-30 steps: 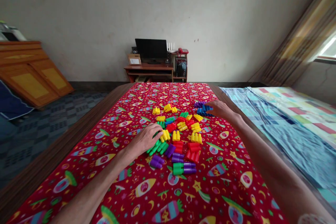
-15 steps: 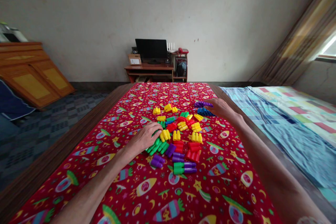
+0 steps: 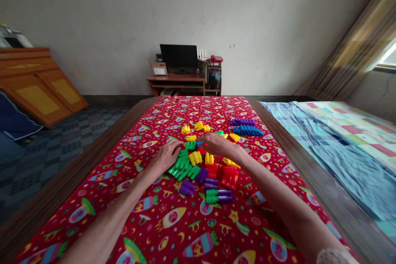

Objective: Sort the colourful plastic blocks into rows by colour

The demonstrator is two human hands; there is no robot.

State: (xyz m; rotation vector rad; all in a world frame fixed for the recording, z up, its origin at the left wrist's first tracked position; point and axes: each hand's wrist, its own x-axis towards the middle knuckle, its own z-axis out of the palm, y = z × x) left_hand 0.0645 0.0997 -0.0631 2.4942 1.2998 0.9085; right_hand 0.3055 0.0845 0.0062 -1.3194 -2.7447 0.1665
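Loose plastic building blocks shaped like joined tubes lie in a pile on a red patterned cloth point(image 3: 198, 222). My left hand point(image 3: 168, 156) rests at the pile's left side, fingers loosely bent and apart, beside the green blocks point(image 3: 181, 169). Over the pile's middle is my right hand point(image 3: 215, 144). Its fingertips reach a blue block point(image 3: 199, 143) beside a red one; the hand hides most of its own fingers and whether they grip. Farther right, a purple row of joined blocks point(image 3: 243, 122) lies behind a blue row point(image 3: 248, 130).
Yellow blocks point(image 3: 195, 157), red blocks point(image 3: 229, 176) and purple blocks point(image 3: 187, 188) are scattered around the pile. A green-and-purple joined piece point(image 3: 219, 196) lies nearest me. Beyond the table stands a desk point(image 3: 176, 78) with a monitor point(image 3: 178, 58). A bed point(image 3: 340, 148) is at the right.
My right hand has left the purple and blue rows and moved left over the pile. My left hand has drawn slightly left, away from the yellow block, uncovering more green blocks.
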